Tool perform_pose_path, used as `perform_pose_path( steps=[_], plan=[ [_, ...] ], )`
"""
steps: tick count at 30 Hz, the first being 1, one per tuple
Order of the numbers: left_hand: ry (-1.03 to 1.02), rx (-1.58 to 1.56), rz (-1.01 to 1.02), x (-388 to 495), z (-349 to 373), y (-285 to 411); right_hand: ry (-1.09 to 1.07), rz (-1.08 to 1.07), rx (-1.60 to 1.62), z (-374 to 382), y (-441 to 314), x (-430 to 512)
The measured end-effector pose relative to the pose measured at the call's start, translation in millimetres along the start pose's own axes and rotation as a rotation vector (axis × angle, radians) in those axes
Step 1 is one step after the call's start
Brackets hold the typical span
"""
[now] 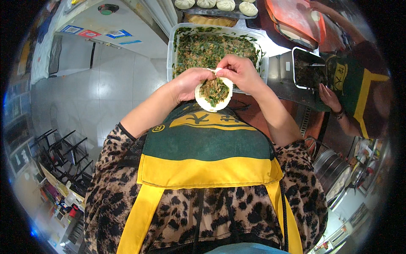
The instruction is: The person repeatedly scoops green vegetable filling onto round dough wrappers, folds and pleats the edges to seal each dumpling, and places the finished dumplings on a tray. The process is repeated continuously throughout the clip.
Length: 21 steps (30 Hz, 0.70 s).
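A round dough wrapper [214, 108] hangs between my two hands, with a mound of chopped green and brown filling [215, 91] in its middle. My left hand [189, 83] holds the wrapper from the left, its thumb against the upper edge. With thumb and fingertips, my right hand [242, 73] pinches the far edge, where some dough is gathered. Beyond both hands is a translucent plastic tub [170, 52] holding a large amount of similar green filling [215, 46]. The wrapper's underside and some of my left fingers are hidden.
Pleated buns [225, 5] sit on a dark tray [219, 13] past the tub. At right, a co-worker's hand [330, 97] is beside a white-rimmed container [295, 68]; an orange lid or tray [298, 19] lies farther back. Stacked steamers [331, 173] stand at lower right.
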<state>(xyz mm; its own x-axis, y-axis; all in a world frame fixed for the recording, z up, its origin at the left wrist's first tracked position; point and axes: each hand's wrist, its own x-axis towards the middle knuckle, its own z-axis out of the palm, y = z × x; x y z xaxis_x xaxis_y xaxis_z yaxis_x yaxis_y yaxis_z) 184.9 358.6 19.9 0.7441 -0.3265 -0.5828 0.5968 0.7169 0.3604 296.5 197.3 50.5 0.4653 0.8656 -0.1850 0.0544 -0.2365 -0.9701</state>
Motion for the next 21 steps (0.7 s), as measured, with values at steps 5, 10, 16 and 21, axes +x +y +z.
perform_pose_path(
  steps=[5, 10, 16, 21],
  plan=[
    [-0.167, -0.027, -0.117, 6, -14, 10, -0.179, 0.059, 0.089, -2, 2, 5],
    [-0.211, -0.199, 0.010, -3, -13, 7, 0.123, 0.034, 0.132, 7, 15, 5],
    [-0.110, -0.098, 0.178, -11, 3, -9, 0.140, -0.308, -0.255, 4, 13, 4],
    [-0.022, 0.109, 0.187, -13, 12, -3, 0.097, -0.058, 0.099, -1, 3, 9]
  ],
)
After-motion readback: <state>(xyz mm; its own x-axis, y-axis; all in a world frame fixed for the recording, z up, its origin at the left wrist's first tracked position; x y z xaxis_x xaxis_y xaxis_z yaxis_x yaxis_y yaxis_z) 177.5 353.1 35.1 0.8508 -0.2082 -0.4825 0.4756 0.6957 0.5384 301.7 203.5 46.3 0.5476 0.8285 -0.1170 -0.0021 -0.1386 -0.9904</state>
